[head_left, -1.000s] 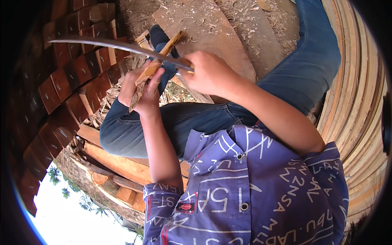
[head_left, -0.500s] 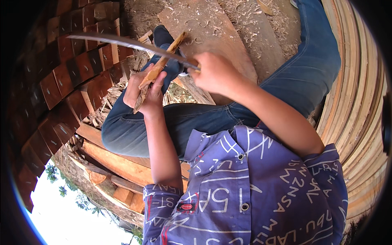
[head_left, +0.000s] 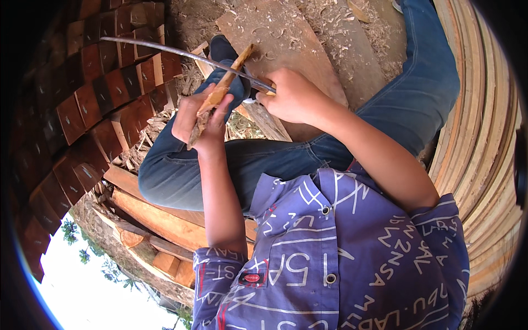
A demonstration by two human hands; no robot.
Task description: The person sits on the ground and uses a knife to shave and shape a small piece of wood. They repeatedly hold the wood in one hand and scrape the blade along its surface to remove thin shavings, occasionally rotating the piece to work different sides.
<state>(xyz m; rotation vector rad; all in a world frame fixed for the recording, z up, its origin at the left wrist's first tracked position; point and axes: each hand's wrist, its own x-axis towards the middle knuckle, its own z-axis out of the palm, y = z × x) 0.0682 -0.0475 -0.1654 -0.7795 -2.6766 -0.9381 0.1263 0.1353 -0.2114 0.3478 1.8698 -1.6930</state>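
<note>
My left hand [head_left: 210, 142] is closed around the lower part of a rough piece of wood [head_left: 213, 100], its pale cut face turned up and its far end pointing away to the right. Bark-like brown shows at the near end, below my thumb. In my right hand [head_left: 294, 98] is the handle of a long knife [head_left: 165, 48], mostly hidden by the fingers. The thin blade lies across the wood beyond my left hand and reaches out to the far left. Whether its edge bites into the wood I cannot tell.
Stacked reddish-brown wood blocks [head_left: 77, 118] rise at the left. Long pale planks [head_left: 476, 159] line the right side. Between my jeans-clad legs lies a flat board [head_left: 283, 41] strewn with curled shavings. Split logs [head_left: 159, 217] lie at the lower left.
The blade has turned from showing its flat side to appearing thin, and its tip has shifted slightly right and up. Both hands and the wood have shifted slightly right.
</note>
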